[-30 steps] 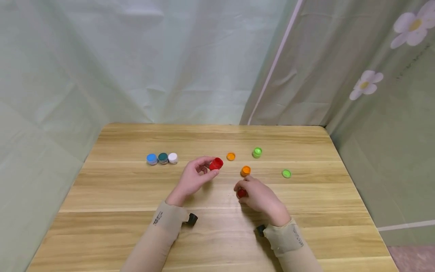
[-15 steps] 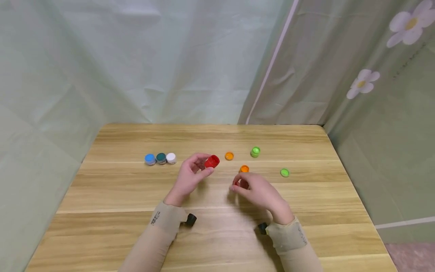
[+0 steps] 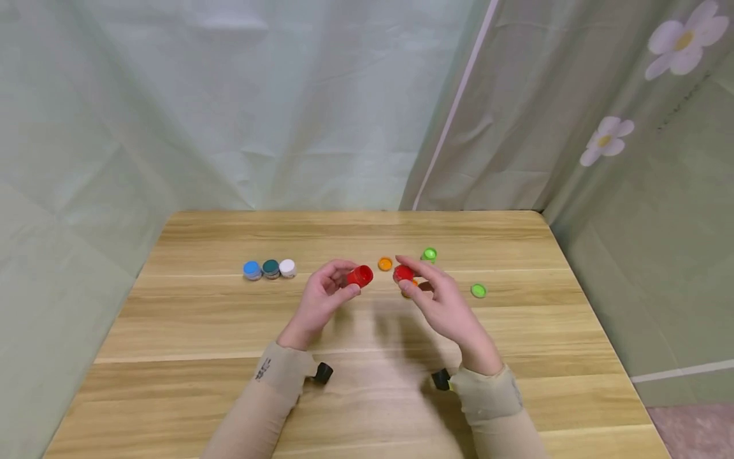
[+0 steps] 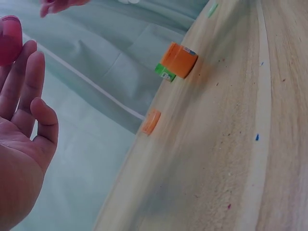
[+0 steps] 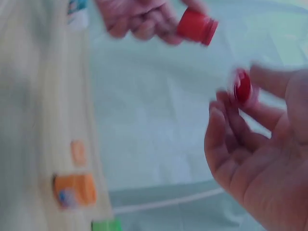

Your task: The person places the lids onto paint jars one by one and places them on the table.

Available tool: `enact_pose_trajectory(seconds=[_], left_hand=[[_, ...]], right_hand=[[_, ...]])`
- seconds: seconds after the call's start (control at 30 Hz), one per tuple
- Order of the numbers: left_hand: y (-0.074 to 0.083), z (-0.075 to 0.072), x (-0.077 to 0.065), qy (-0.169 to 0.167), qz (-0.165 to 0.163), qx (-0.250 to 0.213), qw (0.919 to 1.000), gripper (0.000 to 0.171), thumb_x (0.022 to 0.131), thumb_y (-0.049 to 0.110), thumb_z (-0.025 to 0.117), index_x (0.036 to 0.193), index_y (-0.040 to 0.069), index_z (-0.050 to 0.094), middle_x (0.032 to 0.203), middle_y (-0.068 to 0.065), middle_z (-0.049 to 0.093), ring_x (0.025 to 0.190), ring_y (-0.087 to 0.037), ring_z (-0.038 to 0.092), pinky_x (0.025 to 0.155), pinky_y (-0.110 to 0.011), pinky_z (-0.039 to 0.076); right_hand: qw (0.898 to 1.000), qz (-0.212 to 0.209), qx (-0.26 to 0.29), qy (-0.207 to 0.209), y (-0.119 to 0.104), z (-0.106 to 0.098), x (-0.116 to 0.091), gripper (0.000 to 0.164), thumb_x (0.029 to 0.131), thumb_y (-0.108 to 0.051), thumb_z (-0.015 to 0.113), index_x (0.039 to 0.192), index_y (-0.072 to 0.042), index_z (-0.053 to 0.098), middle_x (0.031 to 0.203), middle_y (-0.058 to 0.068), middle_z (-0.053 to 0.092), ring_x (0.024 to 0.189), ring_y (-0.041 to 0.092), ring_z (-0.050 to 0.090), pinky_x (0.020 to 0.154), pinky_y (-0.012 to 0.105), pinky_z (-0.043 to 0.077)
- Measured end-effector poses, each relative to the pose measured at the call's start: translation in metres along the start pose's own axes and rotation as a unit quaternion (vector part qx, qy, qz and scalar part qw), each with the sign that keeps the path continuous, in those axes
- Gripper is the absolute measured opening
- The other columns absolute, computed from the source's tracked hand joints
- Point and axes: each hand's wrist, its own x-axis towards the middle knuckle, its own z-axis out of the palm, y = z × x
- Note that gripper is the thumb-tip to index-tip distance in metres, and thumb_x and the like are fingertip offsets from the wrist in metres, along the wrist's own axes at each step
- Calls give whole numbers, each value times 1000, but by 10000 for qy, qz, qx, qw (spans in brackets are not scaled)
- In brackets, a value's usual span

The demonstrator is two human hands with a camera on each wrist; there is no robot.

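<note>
My left hand (image 3: 321, 296) grips a small red paint jar (image 3: 360, 276) above the table, tilted so its uncapped mouth faces right. Across from it, my right hand (image 3: 447, 312) pinches a red jar lid (image 3: 404, 274) between thumb and fingers. A gap separates lid and jar in the right wrist view, where the jar (image 5: 195, 26) is above and left of the lid (image 5: 243, 89). Beneath the right hand stands an open orange paint jar (image 4: 179, 60), partly hidden in the head view. Its orange lid (image 3: 385, 264) lies just behind.
An open green paint jar (image 3: 429, 255) stands behind the right hand, and a green lid (image 3: 478, 291) lies further right. Blue (image 3: 252, 270), dark green (image 3: 271, 268) and white (image 3: 287, 268) capped jars form a row on the left of the wooden table (image 3: 201, 395).
My right hand has picked the red lid up off the table and brought it up and level with the red jar. The left hand has kept its hold, barely shifting.
</note>
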Motion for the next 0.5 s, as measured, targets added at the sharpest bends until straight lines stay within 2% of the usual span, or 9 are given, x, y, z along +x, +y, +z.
enact_pose_trajectory(seconds=[0.13, 0.27, 0.37, 0.5], left_hand=[[0, 0, -1, -18, 9, -65, 10000, 33, 101, 7, 73, 132, -1, 64, 119, -7, 76, 103, -26, 68, 91, -33, 59], [0, 0, -1, -101, 28, -103, 9999, 32, 103, 10, 71, 132, -3, 64, 119, -6, 77, 102, -29, 70, 92, -35, 59], [1, 1, 0, -131, 47, -115, 9998, 32, 103, 9, 71, 131, -4, 64, 119, -5, 77, 103, -28, 70, 92, -34, 59], [1, 1, 0, -106, 91, -62, 9999, 32, 101, 6, 72, 131, -4, 65, 118, -4, 77, 104, -22, 70, 90, -33, 59]], right_hand=[[9972, 107, 634, 372, -12, 6, 7, 38, 109, -19, 66, 146, -14, 65, 132, 2, 68, 118, 21, 64, 89, 39, 56], [9921, 131, 1048, 684, -19, 12, 10, 35, 105, -16, 71, 140, -13, 68, 124, 3, 66, 114, 23, 62, 78, 35, 55], [9928, 97, 964, 702, -19, 14, 11, 36, 101, -13, 76, 137, -16, 70, 121, 0, 68, 114, 21, 61, 78, 34, 53], [9972, 90, 570, 466, -17, 14, 12, 41, 97, -13, 81, 136, -22, 71, 123, -6, 71, 117, 18, 61, 85, 37, 52]])
